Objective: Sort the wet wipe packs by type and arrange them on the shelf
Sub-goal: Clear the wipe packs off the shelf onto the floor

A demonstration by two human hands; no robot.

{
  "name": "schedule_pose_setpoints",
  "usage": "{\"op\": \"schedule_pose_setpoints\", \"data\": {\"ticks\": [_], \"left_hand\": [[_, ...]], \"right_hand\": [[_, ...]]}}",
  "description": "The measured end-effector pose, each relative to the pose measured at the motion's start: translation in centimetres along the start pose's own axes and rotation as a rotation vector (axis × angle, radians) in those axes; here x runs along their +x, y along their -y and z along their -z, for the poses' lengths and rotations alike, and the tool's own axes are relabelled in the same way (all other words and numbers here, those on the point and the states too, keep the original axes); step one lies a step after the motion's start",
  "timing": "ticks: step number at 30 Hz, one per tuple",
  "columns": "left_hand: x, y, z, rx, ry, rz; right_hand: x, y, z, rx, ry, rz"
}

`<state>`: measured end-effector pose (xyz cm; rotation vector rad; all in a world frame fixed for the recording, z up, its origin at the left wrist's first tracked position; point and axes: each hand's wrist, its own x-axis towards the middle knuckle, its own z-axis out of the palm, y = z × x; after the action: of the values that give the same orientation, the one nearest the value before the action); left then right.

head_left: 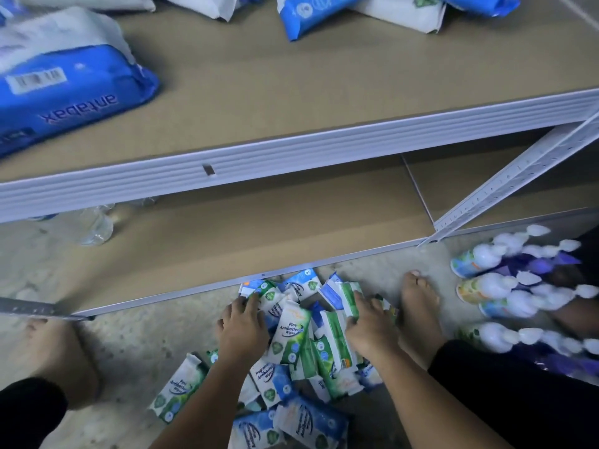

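A heap of small wipe packs lies on the floor in front of the shelf: green pine packs (290, 332) and blue fragrance packs (303, 285) mixed together. My left hand (241, 328) rests on the left side of the heap, fingers curled over a green-and-white pack (265, 291). On the heap's right side my right hand (369, 328) grips a green pack (350, 298) by its edge. Large blue antabax packs (64, 92) and white packs (402, 14) lie on the upper shelf board (291, 92).
The lower shelf board (259, 228) holds clear plastic bottles (97, 225) at its left. A slotted white upright (518, 176) slants at the right. Air-freshener bottles (486, 286) lie on the floor at right. My bare feet (419, 312) flank the heap.
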<state>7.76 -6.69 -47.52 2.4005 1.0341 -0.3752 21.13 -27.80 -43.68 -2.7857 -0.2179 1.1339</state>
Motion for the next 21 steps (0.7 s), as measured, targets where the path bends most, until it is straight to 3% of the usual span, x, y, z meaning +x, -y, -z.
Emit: {"op": "schedule_pose_setpoints", "data": {"ticks": [7,12,21], "left_hand": [[-2.7,-0.5,3.6,-0.023,0.019,-0.056],[-5.3,-1.2,8.0,-0.263,-0.145,-0.134],[-11.9,-4.3,21.2,-0.287,-0.425,-0.435]], "right_hand": [[-3.2,0.7,2.5,-0.009,-0.040,-0.015],[-8.3,2.8,5.2,0.052,-0.086,0.106],[-18.1,9.5,12.6,0.156,-0.311,0.428]]}}
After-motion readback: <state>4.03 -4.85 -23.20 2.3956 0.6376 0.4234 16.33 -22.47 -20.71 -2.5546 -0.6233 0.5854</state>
